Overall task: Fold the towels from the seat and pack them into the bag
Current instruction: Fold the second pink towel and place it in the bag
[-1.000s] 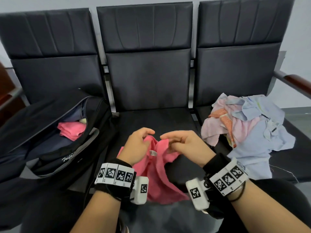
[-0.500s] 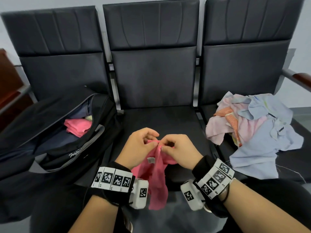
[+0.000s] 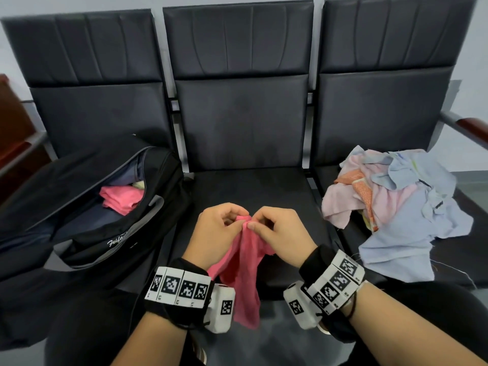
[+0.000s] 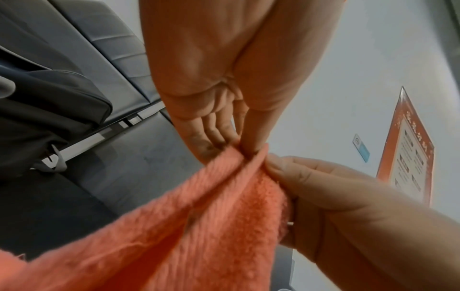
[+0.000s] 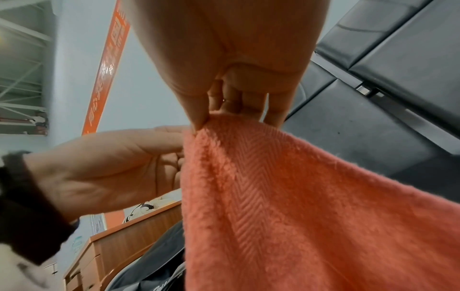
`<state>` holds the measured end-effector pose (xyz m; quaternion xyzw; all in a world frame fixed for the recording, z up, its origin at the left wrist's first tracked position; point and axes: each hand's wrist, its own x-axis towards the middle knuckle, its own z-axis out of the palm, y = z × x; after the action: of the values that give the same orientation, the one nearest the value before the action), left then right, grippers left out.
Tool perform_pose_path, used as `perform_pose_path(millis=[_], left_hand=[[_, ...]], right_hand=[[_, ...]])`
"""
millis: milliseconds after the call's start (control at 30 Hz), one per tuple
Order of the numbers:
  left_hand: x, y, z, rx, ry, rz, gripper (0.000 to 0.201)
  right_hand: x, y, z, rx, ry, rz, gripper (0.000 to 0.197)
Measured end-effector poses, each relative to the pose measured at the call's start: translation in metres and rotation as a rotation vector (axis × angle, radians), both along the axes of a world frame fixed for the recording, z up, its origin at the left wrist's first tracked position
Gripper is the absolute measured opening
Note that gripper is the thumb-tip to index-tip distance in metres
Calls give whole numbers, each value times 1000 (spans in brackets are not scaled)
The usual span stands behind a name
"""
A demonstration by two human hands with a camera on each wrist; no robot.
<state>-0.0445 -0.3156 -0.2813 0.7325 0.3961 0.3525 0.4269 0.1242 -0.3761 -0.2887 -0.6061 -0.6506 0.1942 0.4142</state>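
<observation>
A pink towel (image 3: 247,276) hangs in front of the middle seat (image 3: 253,186), held up by its top edge. My left hand (image 3: 221,228) and right hand (image 3: 274,228) pinch that edge side by side, fingertips almost touching. The left wrist view shows the towel (image 4: 199,226) pinched between thumb and fingers of my left hand (image 4: 239,145), and the right wrist view shows the towel (image 5: 286,206) pinched by my right hand (image 5: 211,118). An open black bag (image 3: 87,215) lies on the left seat with a folded pink towel (image 3: 120,198) inside. A heap of loose towels (image 3: 396,204) lies on the right seat.
Three black seats stand in a row with high backs (image 3: 237,83). A wooden armrest (image 3: 472,128) is at the far right. My dark-clothed knees are below the seat edge. The bag's zip opening faces up and to the right.
My hands have come together and lifted the pink towel off the seat. It has gone from spread and bunched to hanging narrow below my fingers.
</observation>
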Motion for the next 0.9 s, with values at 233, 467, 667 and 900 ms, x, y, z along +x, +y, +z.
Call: perform_pose_path(millis=[233, 467, 667, 900], left_hand=[[-7, -6, 9, -2, 55, -84, 28], [-5, -8, 1, 54, 51, -6, 20], [-13, -3, 1, 183, -27, 145, 33], [-30, 10, 19, 216, -227, 319, 39]], right_hand=[[-5, 0, -2, 10, 66, -30, 13], [-9, 0, -3, -38, 146, -30, 10], [17, -4, -23, -229, 1, 145, 15], [55, -13, -78, -463, -423, 118, 6]])
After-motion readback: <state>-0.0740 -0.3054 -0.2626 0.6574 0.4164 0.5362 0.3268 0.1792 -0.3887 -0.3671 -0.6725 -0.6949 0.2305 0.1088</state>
